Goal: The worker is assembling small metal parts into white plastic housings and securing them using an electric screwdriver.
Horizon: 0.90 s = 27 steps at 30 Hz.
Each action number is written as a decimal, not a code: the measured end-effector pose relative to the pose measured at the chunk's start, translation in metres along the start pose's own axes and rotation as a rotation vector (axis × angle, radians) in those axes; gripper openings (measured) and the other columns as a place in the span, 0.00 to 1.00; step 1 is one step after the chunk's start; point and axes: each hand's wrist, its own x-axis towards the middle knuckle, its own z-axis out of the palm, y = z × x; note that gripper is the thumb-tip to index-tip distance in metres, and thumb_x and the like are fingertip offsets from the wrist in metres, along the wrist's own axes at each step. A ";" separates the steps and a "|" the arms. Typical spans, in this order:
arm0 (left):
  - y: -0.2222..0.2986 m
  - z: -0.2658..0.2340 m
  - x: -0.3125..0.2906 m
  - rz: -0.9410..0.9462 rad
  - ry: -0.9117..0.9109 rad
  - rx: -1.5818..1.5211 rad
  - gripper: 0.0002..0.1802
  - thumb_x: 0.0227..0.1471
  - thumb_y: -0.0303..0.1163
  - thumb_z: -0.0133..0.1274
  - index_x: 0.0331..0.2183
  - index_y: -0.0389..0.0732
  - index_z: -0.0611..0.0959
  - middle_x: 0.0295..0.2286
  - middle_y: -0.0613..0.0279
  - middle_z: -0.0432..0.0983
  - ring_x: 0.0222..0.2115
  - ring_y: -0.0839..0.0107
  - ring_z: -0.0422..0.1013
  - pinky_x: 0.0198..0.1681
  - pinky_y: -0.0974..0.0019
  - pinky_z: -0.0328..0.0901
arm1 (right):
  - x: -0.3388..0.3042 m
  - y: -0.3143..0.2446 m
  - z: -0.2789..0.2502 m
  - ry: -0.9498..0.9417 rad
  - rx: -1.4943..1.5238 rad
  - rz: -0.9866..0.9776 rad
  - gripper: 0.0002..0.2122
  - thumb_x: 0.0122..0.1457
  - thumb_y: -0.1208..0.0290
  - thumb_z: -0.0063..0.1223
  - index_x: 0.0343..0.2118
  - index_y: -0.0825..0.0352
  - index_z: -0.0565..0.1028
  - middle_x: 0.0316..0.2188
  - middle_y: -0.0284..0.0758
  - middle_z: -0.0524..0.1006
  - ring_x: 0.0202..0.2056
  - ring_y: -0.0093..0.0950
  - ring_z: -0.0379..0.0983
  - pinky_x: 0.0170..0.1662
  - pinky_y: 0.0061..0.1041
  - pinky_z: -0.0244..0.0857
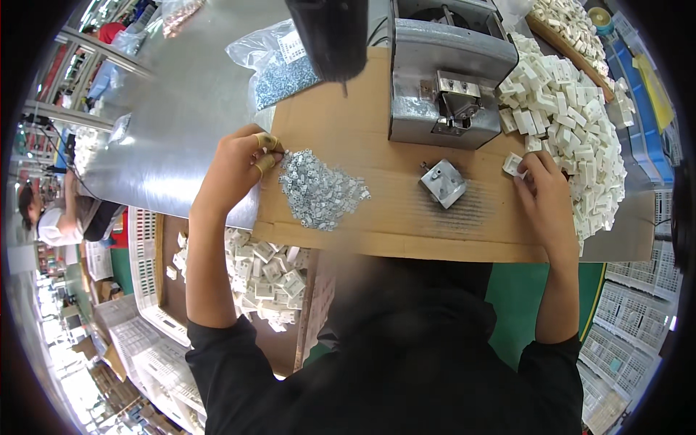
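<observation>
At the left edge of a heap of small silvery metal pieces [319, 192], my left hand [246, 159] has its fingertips pinched together. Yellowish bands wrap two of its fingers; whatever lies between the tips is too small to make out. My right hand [544, 190] grips a small white plastic block [512, 164] between thumb and fingers, beside a large pile of similar white blocks [562, 109]. Between my hands a metal fixture block [444, 184] sits tilted on the cardboard sheet [377, 217], with dark smudges around it.
A grey metal machine [449, 80] stands at the back of the cardboard, with a dark cylinder [330, 36] hanging to its left. A clear bag of bluish parts [283, 76] lies behind the heap. Below left, a crate [272, 283] holds white blocks. Another person [65, 217] is at far left.
</observation>
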 end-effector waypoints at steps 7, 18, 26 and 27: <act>0.049 0.034 -0.020 0.027 0.276 -0.025 0.10 0.52 0.19 0.60 0.38 0.34 0.83 0.32 0.57 0.80 0.28 0.66 0.76 0.36 0.64 0.71 | -0.004 -0.017 0.002 -0.048 0.469 0.038 0.10 0.56 0.82 0.61 0.40 0.71 0.74 0.37 0.39 0.76 0.38 0.33 0.78 0.40 0.29 0.73; 0.157 0.149 0.003 -0.041 0.429 -0.308 0.11 0.50 0.25 0.68 0.37 0.34 0.87 0.30 0.57 0.84 0.26 0.74 0.77 0.31 0.69 0.70 | 0.018 -0.053 0.040 0.016 0.679 -0.193 0.12 0.55 0.78 0.62 0.43 0.70 0.80 0.36 0.38 0.78 0.33 0.31 0.78 0.36 0.27 0.73; 0.158 0.158 0.002 -0.008 0.457 -0.376 0.08 0.48 0.21 0.68 0.35 0.34 0.88 0.30 0.57 0.83 0.25 0.71 0.77 0.29 0.70 0.70 | 0.019 -0.051 0.042 0.043 0.637 -0.201 0.10 0.55 0.76 0.64 0.41 0.70 0.82 0.34 0.38 0.79 0.31 0.30 0.78 0.34 0.26 0.72; 0.158 0.158 0.002 0.015 0.465 -0.374 0.08 0.48 0.21 0.68 0.34 0.34 0.88 0.30 0.57 0.83 0.25 0.71 0.78 0.29 0.70 0.71 | 0.019 -0.050 0.043 0.048 0.642 -0.204 0.10 0.55 0.76 0.64 0.41 0.70 0.82 0.34 0.38 0.79 0.31 0.30 0.78 0.34 0.26 0.72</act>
